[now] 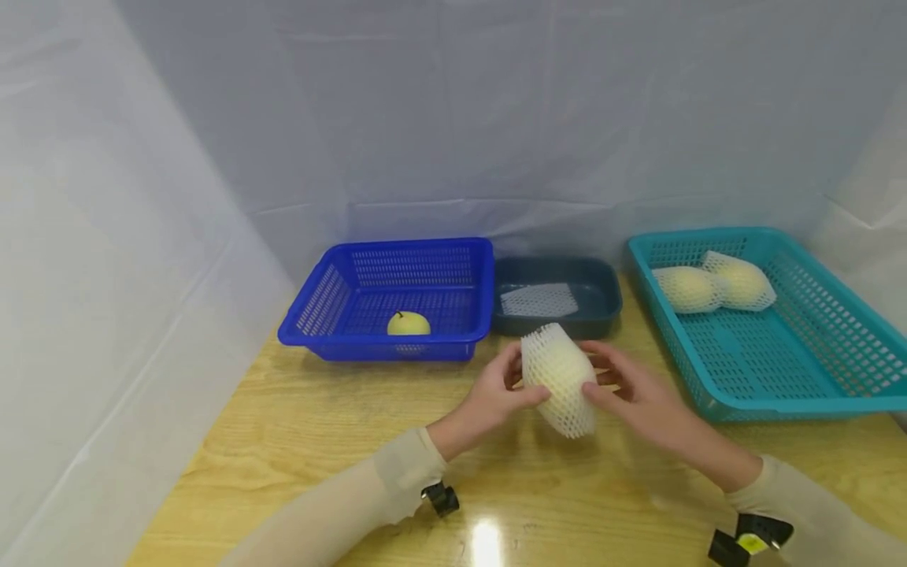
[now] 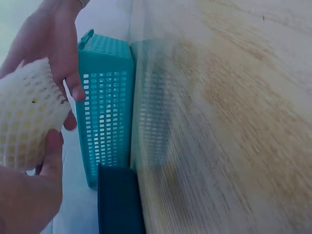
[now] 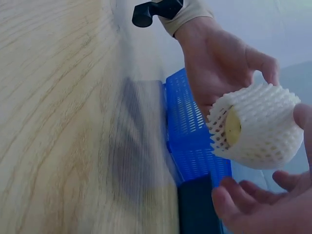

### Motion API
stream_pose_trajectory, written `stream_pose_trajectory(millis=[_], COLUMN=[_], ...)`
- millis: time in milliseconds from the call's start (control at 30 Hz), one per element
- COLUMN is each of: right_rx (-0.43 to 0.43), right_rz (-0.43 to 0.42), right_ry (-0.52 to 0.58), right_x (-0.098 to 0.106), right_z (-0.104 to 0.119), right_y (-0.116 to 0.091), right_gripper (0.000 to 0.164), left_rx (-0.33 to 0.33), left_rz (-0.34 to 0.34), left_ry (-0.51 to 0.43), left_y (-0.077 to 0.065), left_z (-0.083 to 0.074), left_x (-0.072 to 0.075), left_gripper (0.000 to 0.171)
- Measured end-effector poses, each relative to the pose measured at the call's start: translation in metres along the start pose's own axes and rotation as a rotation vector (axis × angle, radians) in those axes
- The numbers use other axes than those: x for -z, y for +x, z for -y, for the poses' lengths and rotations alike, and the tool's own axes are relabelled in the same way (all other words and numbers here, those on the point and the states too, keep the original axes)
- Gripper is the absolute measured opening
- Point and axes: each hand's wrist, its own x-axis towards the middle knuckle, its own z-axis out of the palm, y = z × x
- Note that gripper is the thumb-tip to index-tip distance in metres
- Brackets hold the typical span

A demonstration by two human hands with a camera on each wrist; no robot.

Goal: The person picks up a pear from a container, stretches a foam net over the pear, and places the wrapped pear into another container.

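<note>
Above the table, in the middle of the head view, both hands hold a yellow pear in a white foam net [image 1: 560,378]. My left hand [image 1: 496,394] grips its left side, thumb in front and fingers behind. On the other side my right hand [image 1: 638,394] has its thumb on the net and its fingers curved round the back. Through the net's open end the bare yellow skin [image 3: 233,127] shows in the right wrist view. One bare yellow pear [image 1: 409,324] with a dark stem lies in the blue basket [image 1: 386,340].
A dark tray [image 1: 605,295] behind the hands contains flat white foam netting [image 1: 540,300]. At the right stands a teal basket [image 1: 786,407] with two netted pears [image 1: 712,285]. White sheeting [image 1: 453,118] hangs behind the wooden table [image 1: 319,441].
</note>
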Motion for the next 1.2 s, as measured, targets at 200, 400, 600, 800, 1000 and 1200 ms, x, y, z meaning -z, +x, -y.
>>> stream_pose_trajectory(millis=[200, 400, 600, 800, 1000, 1200], right_rx=[-0.055, -0.106, -0.100, -0.080, -0.011, -0.074], right_rz=[0.077, -0.026, -0.105, -0.098, -0.095, -0.027], right_ry=[0.191, 0.147, -0.025, -0.134, -0.071, -0.113], right_x=[0.000, -0.001, -0.006, -0.011, -0.004, 0.005], right_z=[0.002, 0.003, 0.003, 0.004, 0.004, 0.010], right_y=[-0.002, -0.003, -0.001, -0.003, -0.006, -0.006], right_gripper=[0.061, 0.065, 0.068, 0.077, 0.055, 0.064], left_rx=[-0.002, 0.010, -0.011, 0.060, 0.050, 0.010], left_rz=[0.027, -0.053, -0.058, -0.088, -0.040, 0.049], left_ry=[-0.034, 0.013, 0.047, 0.056, -0.051, -0.090], left_y=[0.001, 0.002, -0.002, -0.002, -0.001, 0.000], left_z=[0.001, -0.002, -0.006, -0.006, -0.007, -0.008], left_x=[0.000, -0.005, -0.015, -0.020, -0.016, -0.013], left_gripper=[0.070, 0.049, 0.053, 0.067, 0.067, 0.069])
